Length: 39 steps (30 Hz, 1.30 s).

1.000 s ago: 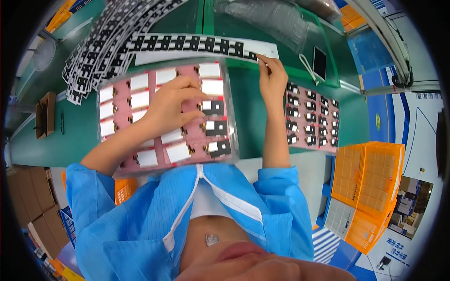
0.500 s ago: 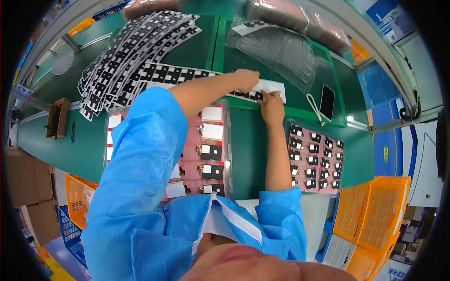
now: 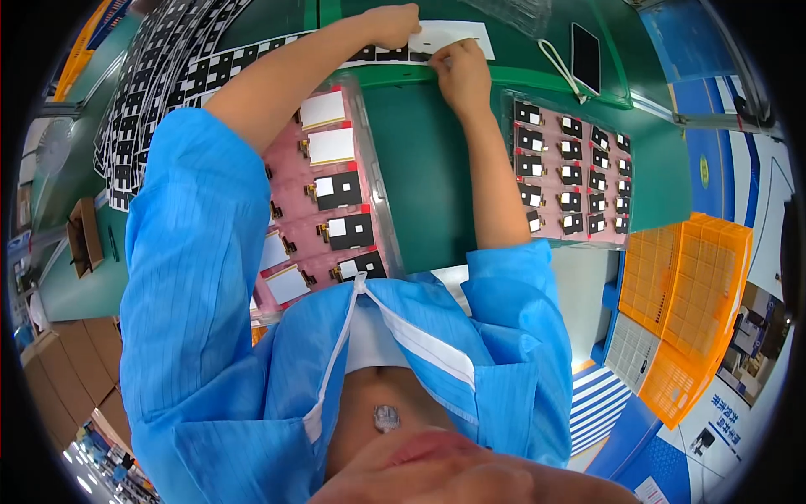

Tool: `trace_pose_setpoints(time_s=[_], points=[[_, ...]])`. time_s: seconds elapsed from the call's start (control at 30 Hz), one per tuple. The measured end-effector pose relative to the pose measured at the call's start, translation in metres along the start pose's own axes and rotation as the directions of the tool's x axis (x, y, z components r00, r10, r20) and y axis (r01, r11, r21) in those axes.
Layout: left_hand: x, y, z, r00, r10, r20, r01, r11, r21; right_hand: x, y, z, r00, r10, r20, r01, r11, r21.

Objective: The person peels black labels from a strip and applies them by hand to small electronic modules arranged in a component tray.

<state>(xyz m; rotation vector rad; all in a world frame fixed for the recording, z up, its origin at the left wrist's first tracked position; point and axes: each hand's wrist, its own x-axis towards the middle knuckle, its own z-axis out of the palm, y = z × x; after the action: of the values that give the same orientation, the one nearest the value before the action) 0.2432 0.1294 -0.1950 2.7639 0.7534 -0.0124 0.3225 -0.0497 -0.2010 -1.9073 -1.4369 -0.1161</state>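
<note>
A long white strip of black stickers [image 3: 460, 32] lies across the green table at the far side, its right end bare white backing. My left hand [image 3: 393, 27] is closed at the strip's upper edge, and whatever its fingertips hold is hidden. Just to the right, my right hand [image 3: 466, 77] pinches at the last black sticker [image 3: 418, 57] in the row, fingertips low over the strip. Below my left arm sits a pink tray [image 3: 312, 220] of flat parts, some white-faced and some covered in black. A second pink tray [image 3: 552, 175] with several black-covered parts is right of my right forearm.
A pile of sticker strips [image 3: 144, 92] fans out at the far left. Past my right hand are a phone [image 3: 585, 59] with a white strap and clear plastic wrapping [image 3: 514, 12]. An orange crate [image 3: 701, 277] stands at the right, a small cardboard box [image 3: 85, 235] at the left.
The view has tipped down toward my body, so the table sits higher in it. My right hand has shifted left along the strip to the end sticker; my left hand stays by the strip.
</note>
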Motion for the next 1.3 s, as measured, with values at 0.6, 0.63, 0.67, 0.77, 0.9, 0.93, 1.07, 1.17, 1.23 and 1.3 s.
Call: trace_pose_setpoints(time_s=[0.6, 0.63, 0.67, 0.77, 0.9, 0.93, 1.07, 1.17, 1.23, 1.3], points=[[-0.213, -0.014, -0.101, 0.941, 0.187, -0.283, -0.284, 0.891, -0.354, -0.031, -0.11, -0.088, 0.957, 0.053, 0.285, -0.27, 0.519, 0.811], [-0.228, -0.011, -0.101, 0.94, 0.182, -0.29, -0.278, 0.9, -0.335, -0.031, -0.111, -0.083, 0.935, 0.036, 0.354, -0.32, 0.52, 0.792], [-0.239, -0.009, -0.1, 0.938, 0.18, -0.296, -0.274, 0.908, -0.318, -0.03, -0.113, -0.077, 0.933, 0.034, 0.359, -0.323, 0.519, 0.792], [-0.26, -0.004, -0.091, 0.928, 0.128, -0.349, -0.262, 0.892, -0.369, -0.034, -0.122, -0.068, 0.934, 0.038, 0.356, -0.323, 0.523, 0.789], [-0.282, 0.01, -0.083, 0.921, 0.196, -0.338, -0.308, 0.895, -0.322, -0.044, -0.136, -0.07, 0.896, 0.162, 0.414, -0.434, 0.521, 0.735], [-0.284, 0.01, -0.08, 0.922, 0.191, -0.338, -0.306, 0.894, -0.329, -0.048, -0.136, -0.067, 0.896, 0.172, 0.409, -0.432, 0.548, 0.716], [-0.284, 0.017, -0.072, 0.935, 0.151, -0.32, -0.267, 0.893, -0.361, -0.059, -0.14, -0.061, 0.884, 0.215, 0.416, -0.463, 0.534, 0.707], [-0.285, 0.02, -0.071, 0.929, 0.116, -0.352, -0.227, 0.928, -0.294, -0.066, -0.145, -0.059, 0.878, 0.252, 0.407, -0.478, 0.522, 0.707], [-0.287, 0.021, -0.069, 0.923, 0.093, -0.372, -0.218, 0.926, -0.309, -0.068, -0.147, -0.057, 0.878, 0.25, 0.408, -0.478, 0.519, 0.709], [-0.288, 0.02, -0.066, 0.918, 0.072, -0.391, -0.209, 0.923, -0.322, -0.069, -0.149, -0.055, 0.878, 0.249, 0.408, -0.477, 0.514, 0.713]])
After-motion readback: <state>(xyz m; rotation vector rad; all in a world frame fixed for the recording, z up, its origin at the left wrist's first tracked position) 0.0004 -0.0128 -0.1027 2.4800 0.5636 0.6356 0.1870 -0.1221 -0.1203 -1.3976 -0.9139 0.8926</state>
